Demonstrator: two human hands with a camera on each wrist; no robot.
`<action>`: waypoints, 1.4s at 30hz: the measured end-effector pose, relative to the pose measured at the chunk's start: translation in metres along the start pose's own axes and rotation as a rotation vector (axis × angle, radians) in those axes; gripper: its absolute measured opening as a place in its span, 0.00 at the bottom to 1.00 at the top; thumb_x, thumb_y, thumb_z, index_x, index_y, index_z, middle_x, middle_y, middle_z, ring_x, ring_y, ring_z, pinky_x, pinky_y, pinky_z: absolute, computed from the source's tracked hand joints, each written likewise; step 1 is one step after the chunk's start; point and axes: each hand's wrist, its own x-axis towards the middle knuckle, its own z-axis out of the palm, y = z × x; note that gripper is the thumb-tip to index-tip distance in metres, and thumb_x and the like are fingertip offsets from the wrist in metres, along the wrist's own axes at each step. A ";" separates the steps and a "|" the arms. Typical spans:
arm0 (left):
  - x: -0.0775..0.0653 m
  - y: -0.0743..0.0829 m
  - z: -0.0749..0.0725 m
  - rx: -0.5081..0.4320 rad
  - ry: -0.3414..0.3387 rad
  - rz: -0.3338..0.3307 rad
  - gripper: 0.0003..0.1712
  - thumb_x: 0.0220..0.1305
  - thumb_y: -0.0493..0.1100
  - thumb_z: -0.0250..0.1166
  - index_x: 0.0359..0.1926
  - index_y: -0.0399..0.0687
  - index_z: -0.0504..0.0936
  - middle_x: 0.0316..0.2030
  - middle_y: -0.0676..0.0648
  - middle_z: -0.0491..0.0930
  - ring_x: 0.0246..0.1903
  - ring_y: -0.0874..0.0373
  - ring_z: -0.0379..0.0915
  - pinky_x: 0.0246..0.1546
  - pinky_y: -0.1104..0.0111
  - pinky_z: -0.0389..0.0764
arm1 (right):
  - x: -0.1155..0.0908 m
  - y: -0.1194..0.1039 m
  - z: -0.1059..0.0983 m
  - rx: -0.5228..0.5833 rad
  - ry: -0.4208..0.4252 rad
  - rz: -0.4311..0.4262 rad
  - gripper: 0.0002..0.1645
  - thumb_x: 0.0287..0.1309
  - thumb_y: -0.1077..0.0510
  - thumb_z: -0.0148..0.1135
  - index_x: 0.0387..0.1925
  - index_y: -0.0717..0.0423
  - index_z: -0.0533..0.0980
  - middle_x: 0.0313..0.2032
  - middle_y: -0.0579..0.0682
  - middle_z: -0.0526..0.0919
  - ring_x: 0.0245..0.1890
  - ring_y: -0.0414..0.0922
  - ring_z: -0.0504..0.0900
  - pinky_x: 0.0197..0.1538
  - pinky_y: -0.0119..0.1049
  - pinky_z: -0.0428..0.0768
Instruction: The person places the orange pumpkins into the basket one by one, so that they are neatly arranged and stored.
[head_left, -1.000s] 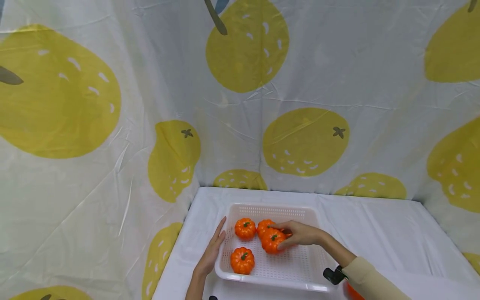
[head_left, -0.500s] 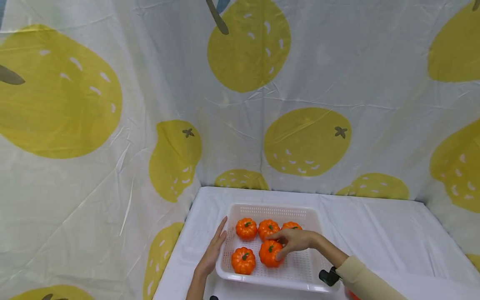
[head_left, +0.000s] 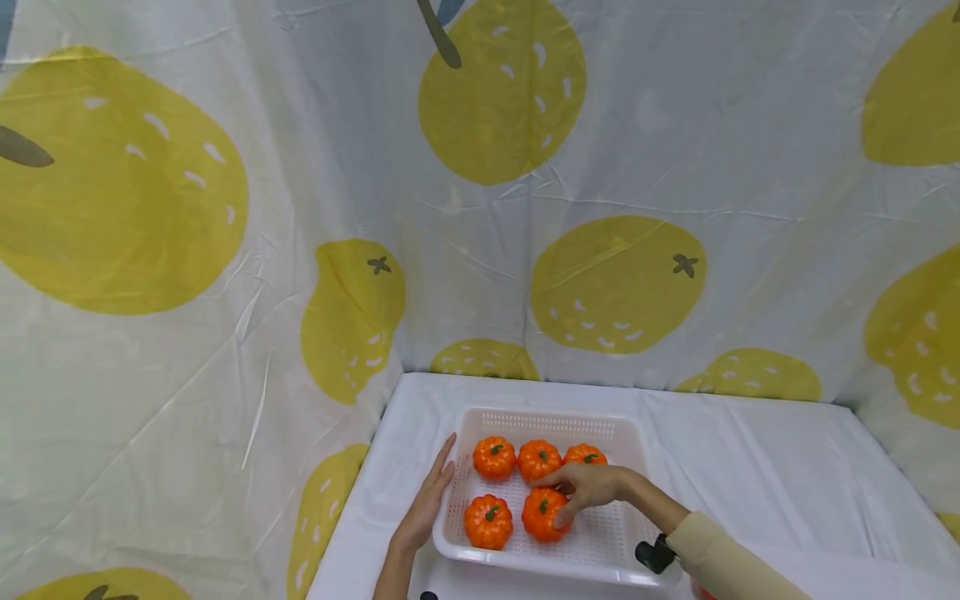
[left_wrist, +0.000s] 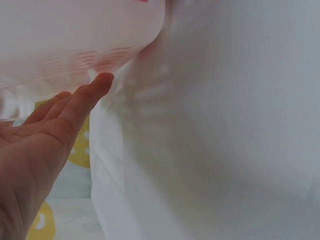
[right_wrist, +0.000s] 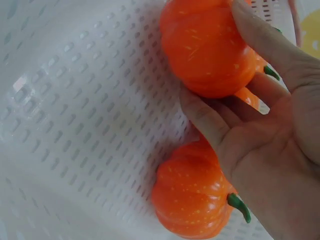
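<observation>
My right hand (head_left: 590, 486) holds a small orange pumpkin (head_left: 546, 515) at the front middle of a white perforated plastic basket (head_left: 558, 569). In the right wrist view the thumb lies on one side of this pumpkin (right_wrist: 210, 50) and the fingers on the other. Behind it sit a back-left pumpkin (head_left: 494, 457), a back-middle pumpkin (head_left: 539, 459) and a back-right pumpkin (head_left: 586, 454), partly covered by the hand. A front-left pumpkin (head_left: 488, 522) is beside the held one. My left hand (head_left: 426, 510) lies along the basket's left outer wall, fingers straight.
White cloth covers the table (head_left: 750, 467). A curtain (head_left: 465, 267) printed with yellow fruit stands behind and to the left. Another orange-red thing (head_left: 703, 592) is mostly hidden under the right forearm, outside the basket. A black wrist camera (head_left: 656, 553) is on the right wrist.
My right hand has drawn the held pumpkin toward the front, away from the back-middle pumpkin. The back-right pumpkin has come into sight behind the hand. The left hand has stayed at the wall.
</observation>
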 end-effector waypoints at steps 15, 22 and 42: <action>0.000 0.001 0.001 0.017 0.012 -0.018 0.35 0.80 0.64 0.43 0.82 0.75 0.47 0.85 0.47 0.40 0.82 0.32 0.32 0.72 0.27 0.45 | 0.008 0.004 0.001 -0.029 -0.026 -0.058 0.35 0.61 0.61 0.73 0.69 0.58 0.74 0.68 0.57 0.78 0.56 0.42 0.81 0.62 0.39 0.83; 0.000 0.001 0.000 0.018 0.015 -0.018 0.34 0.81 0.64 0.42 0.82 0.77 0.47 0.85 0.47 0.40 0.82 0.33 0.32 0.72 0.27 0.46 | 0.004 0.000 0.001 -0.032 0.006 0.006 0.34 0.60 0.60 0.74 0.68 0.56 0.76 0.61 0.49 0.84 0.52 0.45 0.82 0.54 0.32 0.84; -0.002 0.003 0.001 0.008 0.013 -0.001 0.33 0.82 0.62 0.42 0.82 0.75 0.47 0.85 0.47 0.41 0.82 0.33 0.33 0.73 0.27 0.43 | -0.014 -0.012 -0.004 -0.109 0.039 -0.014 0.37 0.57 0.61 0.77 0.68 0.59 0.75 0.47 0.50 0.86 0.43 0.44 0.85 0.45 0.27 0.83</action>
